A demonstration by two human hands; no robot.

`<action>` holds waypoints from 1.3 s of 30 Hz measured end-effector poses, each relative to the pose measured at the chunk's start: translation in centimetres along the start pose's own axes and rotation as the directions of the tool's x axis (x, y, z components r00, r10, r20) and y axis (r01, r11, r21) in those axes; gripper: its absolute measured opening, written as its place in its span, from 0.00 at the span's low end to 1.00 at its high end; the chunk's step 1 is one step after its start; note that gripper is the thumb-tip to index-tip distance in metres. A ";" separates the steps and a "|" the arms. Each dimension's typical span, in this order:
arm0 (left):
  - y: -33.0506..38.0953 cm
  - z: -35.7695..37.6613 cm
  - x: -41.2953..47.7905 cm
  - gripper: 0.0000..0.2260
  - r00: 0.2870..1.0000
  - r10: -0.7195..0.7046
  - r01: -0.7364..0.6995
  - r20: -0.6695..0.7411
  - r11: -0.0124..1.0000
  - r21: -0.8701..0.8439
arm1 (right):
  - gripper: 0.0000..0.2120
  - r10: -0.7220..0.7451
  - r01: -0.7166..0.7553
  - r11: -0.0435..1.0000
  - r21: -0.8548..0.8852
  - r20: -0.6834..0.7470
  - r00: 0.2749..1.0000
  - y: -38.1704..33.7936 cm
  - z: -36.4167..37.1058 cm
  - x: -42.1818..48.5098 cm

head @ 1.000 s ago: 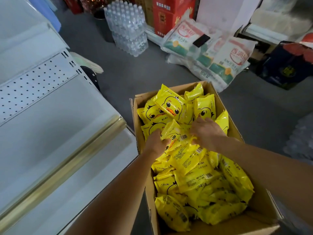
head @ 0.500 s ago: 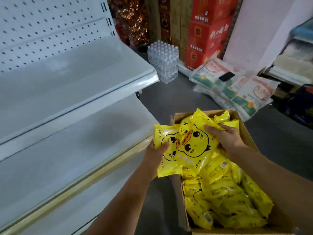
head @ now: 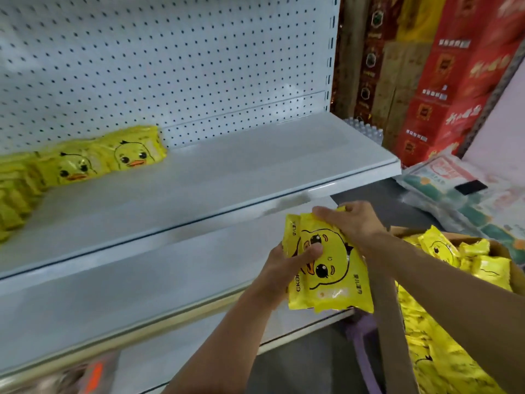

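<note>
My left hand grips a stack of glossy yellow duck-printed plastic packets, lower centre; my right hand clasps its top edge. Risk: slick film lets inner packets slip out short of the white metal shelf.

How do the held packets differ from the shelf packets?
Held packets are gripped in the air by the left hand and right hand; shelf packets stand in a row on the shelf. The held packets' duck print is turned sideways; the shelf packets' ducks sit upright. Both are yellow with duck faces.
</note>
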State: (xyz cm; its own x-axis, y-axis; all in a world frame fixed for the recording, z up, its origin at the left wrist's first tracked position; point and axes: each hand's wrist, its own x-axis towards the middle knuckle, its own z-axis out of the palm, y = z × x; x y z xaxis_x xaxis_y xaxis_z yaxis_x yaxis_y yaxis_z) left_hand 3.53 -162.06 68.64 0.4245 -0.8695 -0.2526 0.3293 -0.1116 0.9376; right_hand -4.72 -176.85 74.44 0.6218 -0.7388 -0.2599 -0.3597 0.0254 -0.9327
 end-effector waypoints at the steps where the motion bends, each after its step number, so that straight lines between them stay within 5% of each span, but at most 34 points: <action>1: 0.7 -1.2 -1.1 0.22 1.000 0.003 -0.004 -0.028 1.000 -0.025 | 0.22 -0.018 0.018 1.000 -0.017 0.005 1.000 -1.2 1.7 -0.3; 7: 4.8 -9.5 -6.8 0.20 0.972 0.069 -0.110 -0.226 0.979 -0.173 | 0.28 -0.074 0.045 0.985 0.166 0.173 0.982 -7.3 10.7 -2.2; 14: 8.8 -18.1 -11.8 0.28 0.776 0.227 -0.390 -0.589 0.906 -0.166 | 0.33 -0.094 0.214 0.965 -0.154 0.560 0.823 -10.7 18.8 -5.9; 20: 10.3 -23.8 -14.9 0.29 0.698 0.271 -0.442 -0.663 0.891 -0.101 | 0.15 -0.184 0.308 0.937 -0.165 0.517 0.836 -13.5 25.4 -7.0; 30: 13.1 -32.5 -18.2 0.14 0.458 0.135 -0.421 -0.879 0.904 -0.081 | 0.11 -0.262 0.315 0.947 -0.061 0.422 0.868 -17.6 32.0 -2.6; 39: 16.6 -38.4 -17.4 0.09 0.383 0.064 -0.363 -0.921 0.928 -0.086 | 0.14 -0.341 0.465 0.863 -0.198 0.451 0.825 -21.0 39.5 6.1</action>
State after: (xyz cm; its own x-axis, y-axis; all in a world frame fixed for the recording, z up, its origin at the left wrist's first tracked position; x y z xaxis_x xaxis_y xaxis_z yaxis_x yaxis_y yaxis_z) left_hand 34.02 -130.31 79.41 0.9610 0.1027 -0.2566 0.2241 0.2539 0.9409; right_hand 34.08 -155.26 82.62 0.9492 -0.3145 -0.0092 -0.1593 -0.4552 -0.8760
